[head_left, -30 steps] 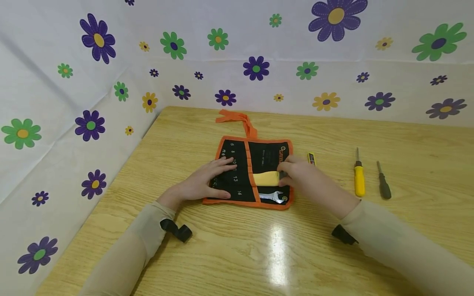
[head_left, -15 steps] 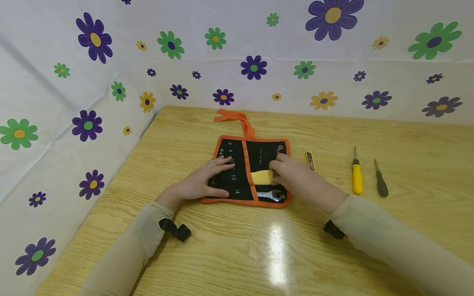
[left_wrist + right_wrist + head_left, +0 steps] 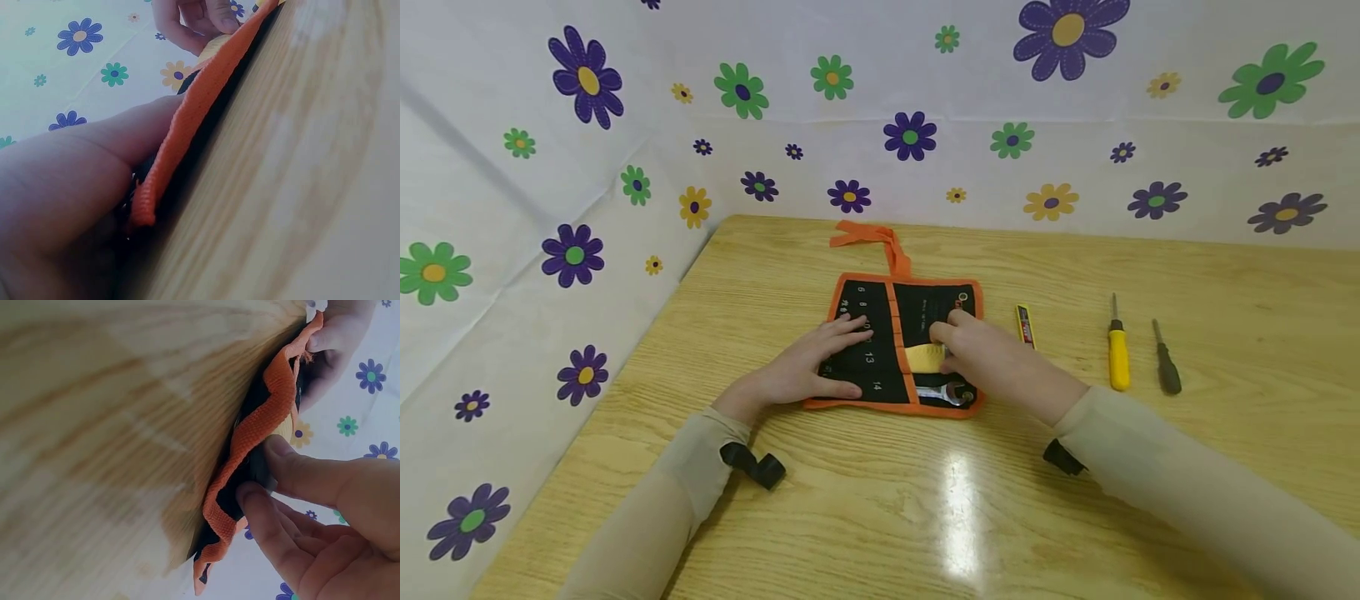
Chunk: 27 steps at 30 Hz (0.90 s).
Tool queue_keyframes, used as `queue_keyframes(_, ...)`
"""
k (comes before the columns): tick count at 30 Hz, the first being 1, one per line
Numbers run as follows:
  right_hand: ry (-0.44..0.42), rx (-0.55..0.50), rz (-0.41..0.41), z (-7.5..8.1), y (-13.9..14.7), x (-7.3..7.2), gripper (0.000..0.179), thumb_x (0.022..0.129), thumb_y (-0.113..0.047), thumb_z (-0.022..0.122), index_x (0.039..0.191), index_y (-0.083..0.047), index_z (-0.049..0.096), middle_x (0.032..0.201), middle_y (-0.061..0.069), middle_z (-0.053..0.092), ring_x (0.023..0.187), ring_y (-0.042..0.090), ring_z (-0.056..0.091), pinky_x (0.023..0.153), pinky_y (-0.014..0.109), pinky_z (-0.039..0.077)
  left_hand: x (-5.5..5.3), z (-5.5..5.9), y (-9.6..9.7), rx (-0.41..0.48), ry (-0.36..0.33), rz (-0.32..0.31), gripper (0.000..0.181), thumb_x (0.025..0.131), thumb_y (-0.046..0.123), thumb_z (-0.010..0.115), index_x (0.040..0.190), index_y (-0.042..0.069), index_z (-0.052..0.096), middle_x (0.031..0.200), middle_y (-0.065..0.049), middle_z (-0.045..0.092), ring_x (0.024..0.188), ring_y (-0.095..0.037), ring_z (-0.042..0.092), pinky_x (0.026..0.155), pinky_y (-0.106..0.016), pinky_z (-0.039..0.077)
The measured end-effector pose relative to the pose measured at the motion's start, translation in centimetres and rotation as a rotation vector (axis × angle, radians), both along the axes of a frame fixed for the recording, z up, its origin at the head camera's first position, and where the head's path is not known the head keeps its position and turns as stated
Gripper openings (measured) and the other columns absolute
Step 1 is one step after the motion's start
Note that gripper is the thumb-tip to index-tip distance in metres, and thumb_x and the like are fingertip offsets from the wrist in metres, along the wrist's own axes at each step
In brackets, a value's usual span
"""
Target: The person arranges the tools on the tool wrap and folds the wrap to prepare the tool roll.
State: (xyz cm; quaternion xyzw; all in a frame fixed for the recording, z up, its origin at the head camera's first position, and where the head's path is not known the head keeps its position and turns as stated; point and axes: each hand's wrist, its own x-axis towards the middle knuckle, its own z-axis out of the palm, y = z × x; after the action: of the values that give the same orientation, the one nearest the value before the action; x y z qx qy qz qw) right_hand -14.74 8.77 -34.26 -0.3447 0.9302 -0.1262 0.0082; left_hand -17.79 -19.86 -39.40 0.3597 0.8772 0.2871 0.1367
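Note:
A black tool pouch (image 3: 932, 304) with orange edging lies spread on the table, printed with size numbers down its left part. My left hand (image 3: 808, 362) rests on that part, fingers spread and straight, thumb near the lower edge. My right hand (image 3: 981, 354) pinches the dark end (image 3: 261, 467) of a flat yellow tool (image 3: 925, 358) between thumb and fingers. The yellow tool's other end is inside a pocket, so its kind is hidden. Below it an open-end wrench (image 3: 946, 393) sits in another pocket, jaw end showing.
To the right lie a yellow-handled screwdriver (image 3: 1117, 358), a dark-handled screwdriver (image 3: 1167, 371) and a small yellow-and-black packet (image 3: 1026, 325). An orange tie strap (image 3: 891, 242) extends from the pouch's far edge. A flowered cloth (image 3: 850, 100) hangs behind the wooden table (image 3: 865, 500).
My right hand has moved left with the yellow tool, and less of the tool shows outside the pocket. My left hand stays on the pouch. The whole view has shifted slightly.

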Motion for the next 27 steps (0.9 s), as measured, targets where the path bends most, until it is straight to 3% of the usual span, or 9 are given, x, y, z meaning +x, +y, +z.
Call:
queue_keyframes(5, -0.007, 0.039, 0.017, 0.0, -0.1, -0.1, 0.023, 0.082, -0.013, 0.076, 0.101, -0.002, 0.067, 0.088, 0.008, 0.053, 0.068, 0.013, 0.056, 0.058, 0.020, 0.050, 0.1, 0.2, 0.0, -0.026, 0.005, -0.005, 0.082, 0.085, 0.044, 0.070, 0.152, 0.017, 0.029, 0.159, 0.001, 0.013, 0.145, -0.019, 0.002, 0.114, -0.047, 0.005)
queue_keyframes(14, -0.061, 0.002, 0.040, -0.2, 0.6, -0.3, 0.017, 0.088, -0.010, 0.069, 0.102, -0.001, 0.071, 0.082, 0.004, 0.052, 0.064, 0.010, 0.052, 0.054, 0.018, 0.044, 0.2, 0.3, 0.0, -0.050, 0.006, -0.008, 0.083, 0.086, 0.045, 0.068, 0.153, 0.018, 0.026, 0.159, 0.001, 0.010, 0.145, -0.020, -0.001, 0.114, -0.048, 0.003)
queue_keyframes(22, -0.082, -0.018, 0.091, -0.4, 1.3, 0.0, 0.030, 0.089, -0.008, 0.068, 0.115, 0.007, 0.066, 0.094, 0.012, 0.056, 0.067, 0.009, 0.055, 0.055, 0.017, 0.045, 0.2, 0.3, 0.0, -0.056, 0.017, -0.015, 0.083, 0.087, 0.047, 0.067, 0.153, 0.018, 0.025, 0.159, 0.001, 0.010, 0.145, -0.020, 0.000, 0.114, -0.049, 0.004)
queue_keyframes(27, -0.202, -0.037, 0.066, 0.1, 2.3, -0.2, 0.036, 0.091, -0.008, 0.066, 0.123, 0.008, 0.059, 0.110, 0.017, 0.056, 0.077, 0.012, 0.059, 0.065, 0.022, 0.050, 0.1, 0.2, 0.0, -0.052, 0.011, -0.012, 0.083, 0.087, 0.050, 0.065, 0.153, 0.020, 0.025, 0.159, 0.003, 0.010, 0.145, -0.018, -0.001, 0.114, -0.048, 0.004)
